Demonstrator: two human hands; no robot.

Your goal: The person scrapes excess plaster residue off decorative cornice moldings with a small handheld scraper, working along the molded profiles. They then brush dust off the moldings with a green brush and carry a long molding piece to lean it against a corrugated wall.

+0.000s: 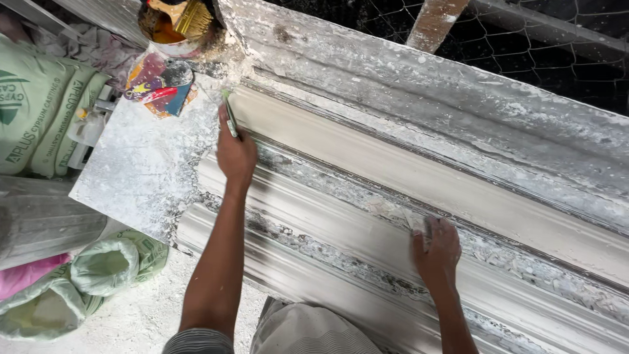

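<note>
Along the long plaster moulding [419, 196] that runs from the near left to the far right of the desk [141, 164], we see both of the person's hands at work. Our left hand [236, 154] is closed around a thin green-handled tool [229, 115], its tip set against the far left end of the moulding's smooth cream band. Our right hand [436, 249] lies farther right and nearer, fingers curled over a small pale scrap or pad [416, 223] pressed into a groove; what exactly it grips we cannot tell. Judging by the surface, the broad upper band already looks smooth and clean, while the grooves below it carry flaky, crusted white residue along most of the length, so we judge much cleaning is left. Beyond the moulding's left end the desk is spattered with dried plaster, and a colourful rag [157, 85] lies there, with a pot holding a brush [177, 23] just beyond it. Left of the desk stand green printed sacks [39, 105], and tied green bags [98, 269] sit on the dusty white floor [144, 321]. Wire mesh [557, 39] closes off the dark far right.
</note>
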